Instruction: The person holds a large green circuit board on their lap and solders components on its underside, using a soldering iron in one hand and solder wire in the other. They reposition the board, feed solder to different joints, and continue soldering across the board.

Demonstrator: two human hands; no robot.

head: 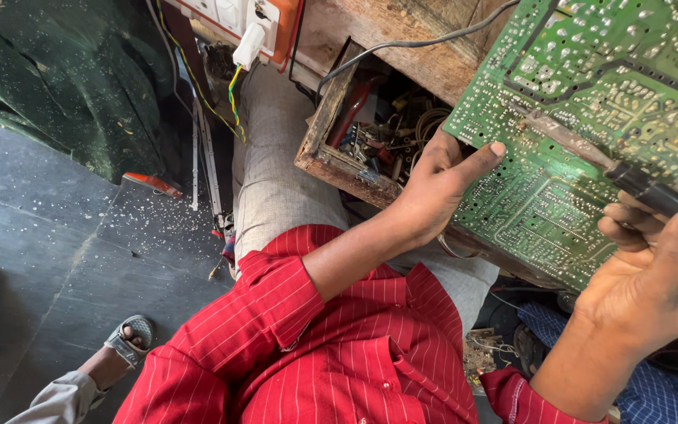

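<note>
Red striped shirt (339,353), lower centre of frame, sleeves rolled; cut off by the bottom edge.

Right hand (653,275), lower right: fingers clenched around the black handle of a soldering iron (590,157), whose rusty shaft lies slanted across the solder side of a green circuit board (574,102). Tip rests on the board; the exact point of contact is hard to make out.

Left hand (437,184), centre: thumb pressed on the board's face, remaining fingers hidden behind its lower left edge, grasping it. Board fills the upper right, tilted, cropped by the top and right edges.

Wooden drawer (335,153), upper centre, open beneath a wooden bench top; contents a tangle of wires and small tools, individually indistinct.

White plug (249,45) in a switch panel, top centre, partly cut off.

Grey floor (56,235), left, speckled with pale debris. Dark green cloth (64,78), upper left. Sandalled foot (123,345), lower left. Blue checked cloth (661,392), lower right corner.
</note>
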